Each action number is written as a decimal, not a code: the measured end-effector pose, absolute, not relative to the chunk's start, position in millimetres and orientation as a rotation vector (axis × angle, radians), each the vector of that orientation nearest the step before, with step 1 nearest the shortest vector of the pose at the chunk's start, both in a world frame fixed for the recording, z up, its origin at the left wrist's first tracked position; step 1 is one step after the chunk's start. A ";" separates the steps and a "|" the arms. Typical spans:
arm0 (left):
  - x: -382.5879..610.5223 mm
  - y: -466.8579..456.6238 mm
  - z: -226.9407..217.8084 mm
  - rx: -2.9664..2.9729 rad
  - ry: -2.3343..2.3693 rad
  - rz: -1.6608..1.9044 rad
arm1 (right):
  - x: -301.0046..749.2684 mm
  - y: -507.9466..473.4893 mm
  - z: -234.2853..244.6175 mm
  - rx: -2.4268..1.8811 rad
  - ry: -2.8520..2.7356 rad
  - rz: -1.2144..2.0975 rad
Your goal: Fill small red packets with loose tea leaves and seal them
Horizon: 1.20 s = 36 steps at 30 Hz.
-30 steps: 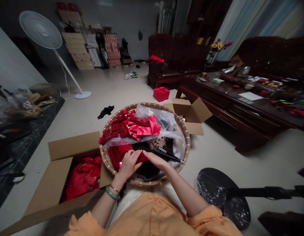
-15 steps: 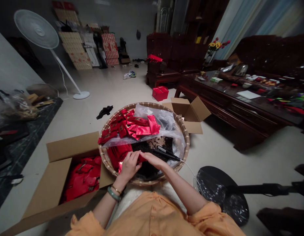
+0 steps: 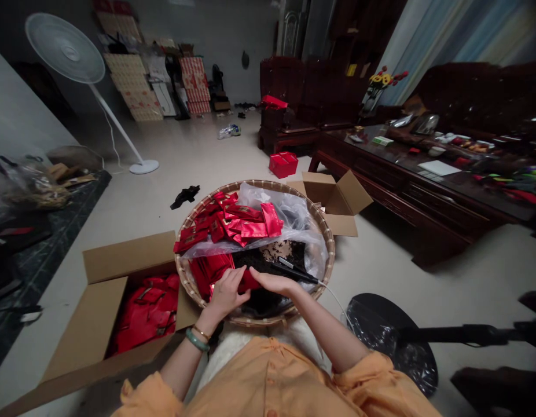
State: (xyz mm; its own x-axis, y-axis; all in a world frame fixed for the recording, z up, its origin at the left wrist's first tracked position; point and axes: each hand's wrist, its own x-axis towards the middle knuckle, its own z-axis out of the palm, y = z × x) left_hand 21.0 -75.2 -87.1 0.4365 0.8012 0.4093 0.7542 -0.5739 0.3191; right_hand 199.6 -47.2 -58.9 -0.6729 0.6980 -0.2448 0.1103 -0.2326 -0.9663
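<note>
Pinching a red foil sachet [image 3: 249,281] between both hands over a round bamboo tray [image 3: 268,184]: left hand [image 3: 224,295] has fingers curled narrow on it, right hand [image 3: 273,282] has fingertips pressed to its end. Sachet looks light, soft, slippery; best held by flat edges. Loose dark tea [image 3: 261,304] lies below; other sachets [image 3: 246,223] sit on plastic film [image 3: 289,217].

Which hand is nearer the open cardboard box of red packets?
Left. The left hand sits just right of the open cardboard box, over the basket rim; the right hand is farther right.
</note>
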 end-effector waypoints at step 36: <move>13.8 -70.7 -108.2 2.239 1.593 1.013 | 257.9 -39.1 -82.8 -1.819 -2.090 0.921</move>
